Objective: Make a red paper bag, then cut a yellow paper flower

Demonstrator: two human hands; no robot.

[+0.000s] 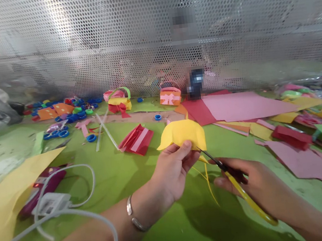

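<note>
Between thumb and fingers, my left hand (175, 165) pinches a yellow paper piece (181, 132) with a curved outline, held up above the green table. My right hand (247, 176) is closed around a pair of scissors (242, 194) with yellow handles and dark blades. The blade tips meet the paper's lower right edge, close to my left fingertips. Thin yellow paper strips (209, 187) dangle below the piece. Beyond my left hand lies a folded red paper piece (137, 140) with a pink band.
Small paper bags (170, 96) with bows stand at the back before a perforated metal panel (127, 34). Pink paper sheets (247, 105) and scraps cover the right. At left are a white cable (99, 218), a purple device (44, 187) and blue rings (91, 138).
</note>
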